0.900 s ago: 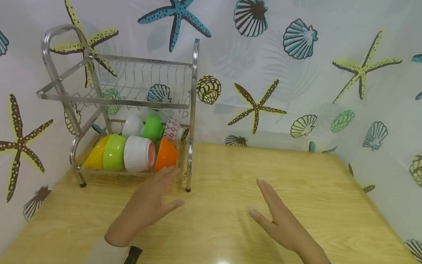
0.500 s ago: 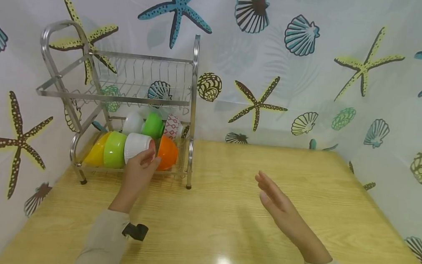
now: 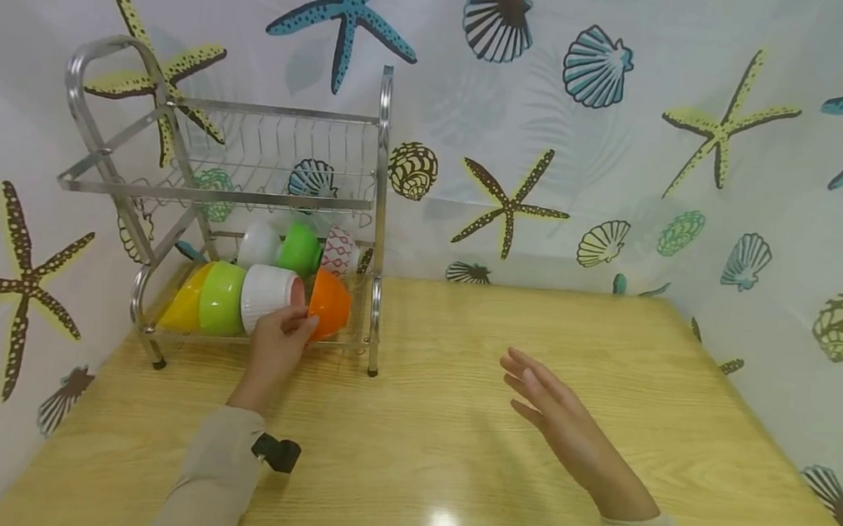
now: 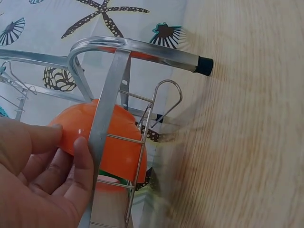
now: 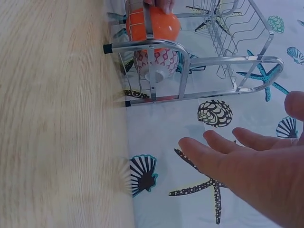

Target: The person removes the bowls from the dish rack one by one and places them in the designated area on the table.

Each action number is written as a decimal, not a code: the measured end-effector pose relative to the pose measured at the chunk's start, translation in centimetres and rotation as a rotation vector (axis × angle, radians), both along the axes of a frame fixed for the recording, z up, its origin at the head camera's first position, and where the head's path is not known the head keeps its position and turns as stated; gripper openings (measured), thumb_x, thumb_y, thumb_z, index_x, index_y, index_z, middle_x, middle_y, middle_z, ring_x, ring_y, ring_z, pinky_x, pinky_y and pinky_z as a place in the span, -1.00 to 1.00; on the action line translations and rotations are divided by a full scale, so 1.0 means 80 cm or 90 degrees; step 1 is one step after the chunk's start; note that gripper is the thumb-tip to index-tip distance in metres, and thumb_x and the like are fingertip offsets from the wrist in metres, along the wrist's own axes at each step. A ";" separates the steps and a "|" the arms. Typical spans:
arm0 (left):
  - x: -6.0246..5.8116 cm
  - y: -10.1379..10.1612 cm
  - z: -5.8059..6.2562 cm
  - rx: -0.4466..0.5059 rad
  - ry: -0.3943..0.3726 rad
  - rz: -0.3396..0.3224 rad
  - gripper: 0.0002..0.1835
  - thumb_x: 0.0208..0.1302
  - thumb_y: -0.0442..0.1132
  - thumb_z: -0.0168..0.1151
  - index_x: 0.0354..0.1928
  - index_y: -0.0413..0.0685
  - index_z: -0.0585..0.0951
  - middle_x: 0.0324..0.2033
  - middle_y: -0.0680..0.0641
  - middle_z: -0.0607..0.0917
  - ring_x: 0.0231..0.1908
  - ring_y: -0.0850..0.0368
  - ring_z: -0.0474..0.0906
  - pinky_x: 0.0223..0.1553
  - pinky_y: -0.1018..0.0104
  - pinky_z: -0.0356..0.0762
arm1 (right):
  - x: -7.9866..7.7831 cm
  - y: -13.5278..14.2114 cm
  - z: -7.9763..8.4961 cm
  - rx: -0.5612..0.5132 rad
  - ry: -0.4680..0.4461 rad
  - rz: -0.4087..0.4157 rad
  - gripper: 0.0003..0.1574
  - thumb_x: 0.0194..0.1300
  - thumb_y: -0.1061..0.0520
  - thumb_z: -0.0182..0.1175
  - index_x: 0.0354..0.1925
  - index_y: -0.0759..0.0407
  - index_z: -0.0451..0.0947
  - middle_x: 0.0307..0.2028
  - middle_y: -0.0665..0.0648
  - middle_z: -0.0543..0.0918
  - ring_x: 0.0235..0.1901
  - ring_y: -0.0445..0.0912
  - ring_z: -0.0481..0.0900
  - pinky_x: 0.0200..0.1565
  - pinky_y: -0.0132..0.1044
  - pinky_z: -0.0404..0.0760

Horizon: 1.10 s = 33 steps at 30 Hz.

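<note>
An orange bowl (image 3: 331, 305) lies on its side at the right end of the front row on the rack's lower tier. At its near rim my left hand (image 3: 279, 347) pinches it; in the left wrist view the thumb lies on the outer wall (image 4: 76, 124) and the other fingers curl at the edge. Left of it sit a white ribbed bowl (image 3: 265, 295) with a pink inside, a lime green bowl (image 3: 222, 299) and a yellow bowl (image 3: 185, 302). My right hand (image 3: 561, 421) hovers over the table at the right, fingers extended, holding nothing.
The two-tier metal dish rack (image 3: 224, 196) stands at the table's back left. Behind the front bowls are a white bowl (image 3: 260, 245), a green bowl (image 3: 300, 248) and a red-patterned bowl (image 3: 339, 250). A sea-print curtain (image 3: 627, 147) encloses the wooden table (image 3: 437, 431).
My left hand has gone up and forward to the rack and taken hold of the orange bowl's rim. The right hand stays over the table, its fingers more spread.
</note>
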State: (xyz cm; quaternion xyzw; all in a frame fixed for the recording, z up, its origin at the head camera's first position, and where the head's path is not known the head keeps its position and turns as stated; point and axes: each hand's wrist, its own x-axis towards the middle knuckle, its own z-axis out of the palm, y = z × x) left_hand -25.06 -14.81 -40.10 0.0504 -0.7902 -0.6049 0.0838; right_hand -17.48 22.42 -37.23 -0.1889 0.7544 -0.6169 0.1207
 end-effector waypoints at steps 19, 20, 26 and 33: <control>-0.003 0.006 0.011 -0.008 -0.004 0.023 -0.71 0.39 -0.33 0.10 0.02 -0.43 0.55 -0.08 -0.37 0.62 -0.12 -0.13 0.64 -0.10 0.31 0.64 | -0.002 0.001 -0.003 -0.006 -0.018 -0.006 -0.30 0.58 -0.09 -0.32 0.47 0.28 -0.07 0.43 0.31 0.09 0.41 0.22 0.05 0.34 0.14 0.15; -0.003 0.006 0.011 -0.003 -0.003 0.024 -0.71 0.39 -0.33 0.10 0.02 -0.44 0.55 -0.08 -0.38 0.62 -0.13 -0.11 0.65 -0.09 0.27 0.64 | -0.002 0.001 -0.003 -0.005 -0.018 -0.006 -0.30 0.58 -0.09 -0.32 0.47 0.29 -0.07 0.43 0.31 0.09 0.41 0.22 0.05 0.34 0.13 0.16; -0.002 0.006 0.012 0.020 0.004 0.031 -0.68 0.38 -0.34 0.12 0.04 -0.47 0.53 -0.09 -0.41 0.62 -0.28 0.12 0.69 -0.18 0.43 0.64 | -0.001 0.002 -0.003 -0.007 -0.024 -0.003 -0.29 0.58 -0.09 -0.33 0.48 0.27 -0.08 0.43 0.32 0.09 0.41 0.23 0.05 0.34 0.20 0.11; 0.000 0.004 0.010 0.045 -0.020 0.050 -0.67 0.38 -0.33 0.11 0.10 -0.41 0.52 -0.06 -0.36 0.62 -0.34 0.27 0.65 -0.23 0.55 0.61 | 0.000 0.002 -0.005 -0.002 -0.034 0.001 -0.28 0.58 -0.10 -0.33 0.48 0.26 -0.11 0.42 0.35 0.11 0.41 0.25 0.04 0.35 0.22 0.08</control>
